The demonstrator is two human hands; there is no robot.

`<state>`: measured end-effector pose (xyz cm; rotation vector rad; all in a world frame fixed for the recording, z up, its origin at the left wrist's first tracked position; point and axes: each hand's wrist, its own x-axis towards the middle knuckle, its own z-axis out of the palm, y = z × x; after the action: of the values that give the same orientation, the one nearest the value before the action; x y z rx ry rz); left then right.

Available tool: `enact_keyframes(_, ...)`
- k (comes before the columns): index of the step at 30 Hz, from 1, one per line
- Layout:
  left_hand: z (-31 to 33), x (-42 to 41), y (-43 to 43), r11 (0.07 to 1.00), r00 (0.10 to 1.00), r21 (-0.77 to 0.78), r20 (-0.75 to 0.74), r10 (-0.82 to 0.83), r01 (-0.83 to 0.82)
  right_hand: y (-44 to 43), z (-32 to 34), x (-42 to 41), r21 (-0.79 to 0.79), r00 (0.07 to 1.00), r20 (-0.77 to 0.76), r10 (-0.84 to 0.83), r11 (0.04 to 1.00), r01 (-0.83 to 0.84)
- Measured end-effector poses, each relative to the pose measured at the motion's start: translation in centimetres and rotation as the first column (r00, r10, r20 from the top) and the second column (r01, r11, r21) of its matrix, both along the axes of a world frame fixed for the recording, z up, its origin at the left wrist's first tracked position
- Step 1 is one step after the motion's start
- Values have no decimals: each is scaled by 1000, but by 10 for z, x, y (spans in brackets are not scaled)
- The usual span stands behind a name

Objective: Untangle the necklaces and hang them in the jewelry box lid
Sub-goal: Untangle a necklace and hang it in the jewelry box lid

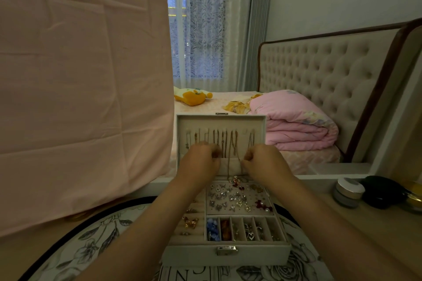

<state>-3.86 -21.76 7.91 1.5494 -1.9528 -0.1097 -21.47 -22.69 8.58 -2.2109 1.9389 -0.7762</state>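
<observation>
Head view: left hand (201, 158) and right hand (262, 161) each seemingly pinch necklaces (231, 143) hanging in the lid (219, 119).

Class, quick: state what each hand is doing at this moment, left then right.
Left hand: fingers curled at the hanging necklaces; grip cannot be told.
Right hand: pinches a thin chain.

You have one open grey rectangular jewelry box (194, 255), one folded pink quilt (296, 130), one yellow plush toy (194, 98) and one round black case (381, 191).
</observation>
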Motion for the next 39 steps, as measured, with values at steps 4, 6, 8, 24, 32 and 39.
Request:
enact_keyframes(4,-10,6,9,992,984,-128,176,25,-3,5,-3,10,193,987,-151,60,981,-30)
enact_keyframes(6,-15,4,11,992,974,-123,225,18,10,2,-5,13,251,979,-162,122,965,-78)
enact_keyframes(8,-18,1,10,992,963,-121,269,18,16,-3,-7,13,260,973,-160,165,958,-119)
enact_keyframes(24,-14,-3,1,999,926,-34,377,30,-18,-26,40,12,-224,961,11,277,937,-267)
enact_keyframes(32,-13,1,0,1000,949,-18,316,-3,9,-18,17,9,-89,939,-256,229,962,-259)
enact_keyframes(39,-15,1,1,1000,948,-1,318,7,-7,-10,3,5,-90,937,-284,202,968,-236)
